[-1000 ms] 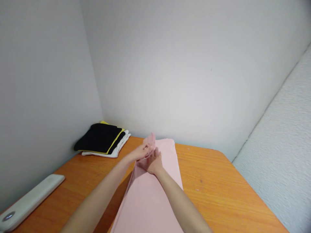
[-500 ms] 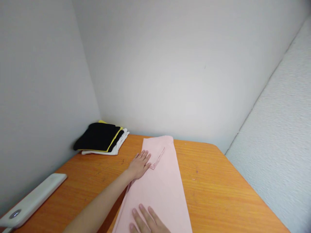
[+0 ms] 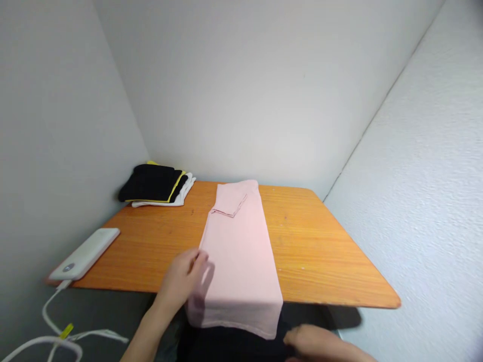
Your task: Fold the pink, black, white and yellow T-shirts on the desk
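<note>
LEFT HAND [image 3: 180,277]: hovering over the near left edge of the pink folded garment, fingers [image 3: 198,257] curling inward; whether they are grasping cloth or merely touching it, the view is not showing.

RIGHT HAND [image 3: 315,343]: reaching in at the bottom of the view, right of the left fingers; its fingers are loosely extended and released, lying just beside the garment's near right corner and apparently holding nothing.

PINK FOLDED GARMENT [image 3: 239,256]: lying lengthwise on the table, ahead of and between both sets of fingers. Its near end is hanging over the table edge, within reach of both hands, which seems to be why they are stationed there. Its far end is showing a doubled stitched flap [image 3: 228,201].

ORANGE WOOD-GRAIN TABLE [image 3: 320,241]: supporting the garment, its near edge running just ahead of the right fingers.

FOLDED CLOTHES STACK [image 3: 151,183]: sitting beyond the left fingers, black with yellow trim over white, apparently kept against the corner, away from the garment.

WHITE POWER BANK [image 3: 85,254]: lying far left of the left fingers, its white cable [image 3: 49,314] trailing down off the table.
</note>
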Tool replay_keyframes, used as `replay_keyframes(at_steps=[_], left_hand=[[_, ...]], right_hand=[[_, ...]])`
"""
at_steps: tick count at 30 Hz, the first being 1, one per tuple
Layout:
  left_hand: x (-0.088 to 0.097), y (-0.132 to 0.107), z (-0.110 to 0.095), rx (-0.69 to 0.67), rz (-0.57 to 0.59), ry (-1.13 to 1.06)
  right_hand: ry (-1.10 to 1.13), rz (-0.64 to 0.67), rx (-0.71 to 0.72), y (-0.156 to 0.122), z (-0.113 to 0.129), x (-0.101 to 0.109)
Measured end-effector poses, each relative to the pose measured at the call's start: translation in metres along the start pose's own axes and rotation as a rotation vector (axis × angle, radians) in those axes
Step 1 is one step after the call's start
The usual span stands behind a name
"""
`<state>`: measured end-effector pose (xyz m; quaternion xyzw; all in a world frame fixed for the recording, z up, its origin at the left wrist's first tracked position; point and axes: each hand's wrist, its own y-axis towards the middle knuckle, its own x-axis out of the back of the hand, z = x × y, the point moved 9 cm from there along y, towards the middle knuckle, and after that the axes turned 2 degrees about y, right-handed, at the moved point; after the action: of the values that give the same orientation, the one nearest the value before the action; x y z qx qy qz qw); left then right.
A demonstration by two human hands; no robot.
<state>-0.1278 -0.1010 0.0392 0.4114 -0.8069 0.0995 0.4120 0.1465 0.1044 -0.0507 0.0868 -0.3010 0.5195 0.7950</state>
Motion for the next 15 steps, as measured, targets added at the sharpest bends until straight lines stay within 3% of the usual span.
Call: replay_keyframes(at_steps=[2,3,6,8,10,12,15], left_hand=[[-0.008,-0.061,0.040,0.203,0.216,-0.159],[-0.011,-0.084,0.059,0.282,0.258,-0.181],[-0.023,-0.111,0.096,0.371,0.233,-0.304],[-0.033,-0.103,0.098,0.360,0.167,-0.443],[-0.043,-0.092,0.085,0.329,0.164,-0.539],[-0.048,-0.088,0.068,0.302,0.228,-0.583],[-0.045,-0.105,0.060,0.314,0.319,-0.659]], right_hand=[[-0.008,0.039,-0.038,0.001,-0.019,0.001],[0.017,0.061,-0.053,0.003,-0.026,-0.002],[0.237,0.102,-0.053,0.012,-0.029,-0.023],[0.417,0.104,-0.061,0.019,-0.019,-0.037],[0.528,0.085,-0.048,0.021,-0.002,-0.043],[0.576,0.098,0.016,0.018,0.020,-0.042],[0.642,0.267,0.080,-0.006,0.044,-0.043]])
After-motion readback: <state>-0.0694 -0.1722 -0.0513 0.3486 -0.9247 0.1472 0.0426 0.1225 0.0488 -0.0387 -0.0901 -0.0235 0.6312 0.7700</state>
